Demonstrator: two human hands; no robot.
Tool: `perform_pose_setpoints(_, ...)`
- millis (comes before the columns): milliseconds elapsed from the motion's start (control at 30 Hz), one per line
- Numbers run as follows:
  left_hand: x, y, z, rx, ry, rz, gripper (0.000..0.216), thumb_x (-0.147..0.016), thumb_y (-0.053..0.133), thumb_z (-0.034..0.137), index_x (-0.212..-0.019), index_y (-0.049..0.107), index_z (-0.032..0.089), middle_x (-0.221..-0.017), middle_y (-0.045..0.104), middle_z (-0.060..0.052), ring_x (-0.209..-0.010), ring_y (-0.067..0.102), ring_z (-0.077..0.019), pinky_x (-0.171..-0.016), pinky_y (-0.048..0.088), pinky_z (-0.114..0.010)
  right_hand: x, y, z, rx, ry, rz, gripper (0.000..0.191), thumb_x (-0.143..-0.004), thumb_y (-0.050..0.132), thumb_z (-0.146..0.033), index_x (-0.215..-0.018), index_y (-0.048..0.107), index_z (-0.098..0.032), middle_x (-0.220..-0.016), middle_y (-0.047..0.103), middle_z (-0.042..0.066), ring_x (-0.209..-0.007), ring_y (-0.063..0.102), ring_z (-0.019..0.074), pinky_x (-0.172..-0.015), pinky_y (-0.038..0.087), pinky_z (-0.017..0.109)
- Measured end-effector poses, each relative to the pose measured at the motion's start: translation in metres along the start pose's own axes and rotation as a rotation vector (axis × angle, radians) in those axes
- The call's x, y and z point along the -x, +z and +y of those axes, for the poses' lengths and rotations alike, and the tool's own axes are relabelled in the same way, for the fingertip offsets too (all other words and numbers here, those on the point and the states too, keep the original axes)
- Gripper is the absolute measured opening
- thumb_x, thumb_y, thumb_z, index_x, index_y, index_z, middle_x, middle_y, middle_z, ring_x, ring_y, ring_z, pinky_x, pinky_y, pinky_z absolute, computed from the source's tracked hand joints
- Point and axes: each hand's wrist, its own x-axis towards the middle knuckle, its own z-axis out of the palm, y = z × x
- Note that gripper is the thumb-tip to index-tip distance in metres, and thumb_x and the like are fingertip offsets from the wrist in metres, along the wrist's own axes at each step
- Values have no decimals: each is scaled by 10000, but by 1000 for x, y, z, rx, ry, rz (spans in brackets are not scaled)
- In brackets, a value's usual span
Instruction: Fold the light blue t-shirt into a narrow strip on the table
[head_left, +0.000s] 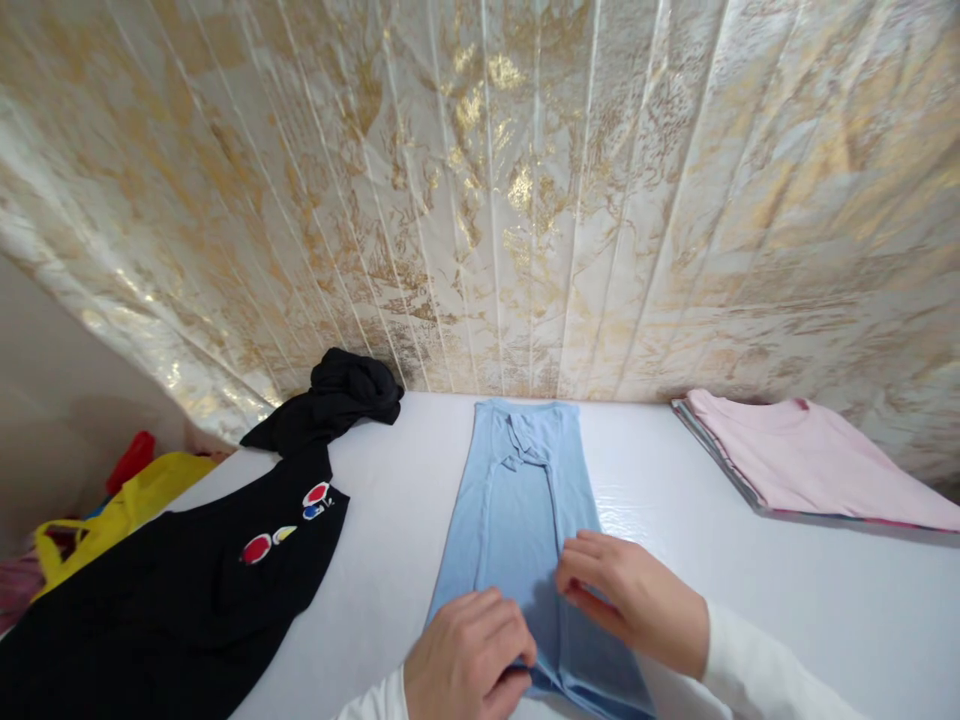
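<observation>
A light blue shirt point(523, 530) lies lengthwise on the white table, its sides folded inward into a long narrow strip. Near its far end, some of the cloth is bunched, perhaps a sleeve. My left hand point(472, 655) is closed over the near end, with thumb and fingers pinching the blue cloth by the hem. On the right side of the shirt, my right hand point(634, 600) has its fingers curled and the tips of thumb and forefinger drawn together at the folded edge. The cloth between those tips is mostly hidden.
A black garment point(202, 590) with a red, white and blue print lies at left, with a crumpled black cloth point(345, 395) behind it. Folded clothes topped by a pink shirt point(817, 460) lie on the white table point(405, 510) at right. A yellow bag point(139, 510) sits far left. A gold-patterned curtain point(525, 200) hangs behind.
</observation>
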Motion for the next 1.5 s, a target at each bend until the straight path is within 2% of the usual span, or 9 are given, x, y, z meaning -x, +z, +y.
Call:
perform_pose_setpoints(167,4,-2,0,29,63,19,156,-930,432,179,-789,500,184,-799,580,-11,-715,484,-145,-642,375,-247,-41,10,8,130,27,-90,146,-759,646,-152,-892,609,-201,-929,628,22,-894,549,200,-743,396,290)
perform_pose_setpoints(300,7,-8,-1,42,124,25,329,-990,311,202,-750,535,185,-896,585,-40,-748,493,-139,-650,390,-238,-51,18,6,191,51,-148,81,-771,598,-136,-823,620,-194,-882,645,26,-878,565,198,-737,384,294)
perform_pose_setpoints(433,8,-12,0,62,110,31,347,-994,314,204,-770,578,190,-924,570,-46,-784,501,-143,-658,402,-234,-51,23,7,249,50,-140,79,-746,569,-133,-792,600,-190,-844,642,23,-828,578,192,-700,362,302)
perform_pose_setpoints(633,10,-4,3,9,59,10,66,-887,551,184,-829,582,191,-941,574,-28,-791,496,-152,-677,394,-251,-51,21,9,231,10,-121,112,-730,544,-104,-761,573,-207,-787,631,-8,-763,577,160,-631,323,276)
perform_pose_setpoints(733,9,1,5,-55,43,15,63,-864,604,206,-815,568,190,-921,567,-20,-783,495,-152,-668,392,-248,-51,21,8,227,1,-110,117,-723,536,-98,-752,567,-207,-779,629,-6,-755,570,159,-613,314,267)
perform_pose_setpoints(1033,9,10,5,-138,94,43,152,-860,536,104,-726,518,171,-877,577,-14,-750,496,-134,-658,390,-243,-53,26,12,262,60,-10,131,-763,506,-76,-790,541,-199,-781,620,1,-747,566,153,-587,300,255)
perform_pose_setpoints(1267,10,5,5,-55,102,48,156,-887,504,113,-745,504,176,-915,589,-11,-761,498,-138,-671,378,-251,-56,30,18,260,58,3,144,-801,471,-69,-806,537,-197,-790,614,9,-752,548,156,-612,311,260)
perform_pose_setpoints(1367,9,-1,4,-4,88,19,134,-944,428,178,-842,514,184,-947,588,-38,-798,510,-158,-709,397,-262,-53,24,14,225,25,-2,154,-819,472,-73,-840,549,-204,-833,617,8,-783,541,161,-659,340,263)
perform_pose_setpoints(1500,15,-16,2,68,13,-30,198,-971,410,344,-1038,481,172,-1024,562,-81,-906,515,-198,-808,412,-303,-29,14,-4,90,30,90,201,-804,470,-66,-944,526,-200,-943,590,40,-861,515,189,-738,375,295)
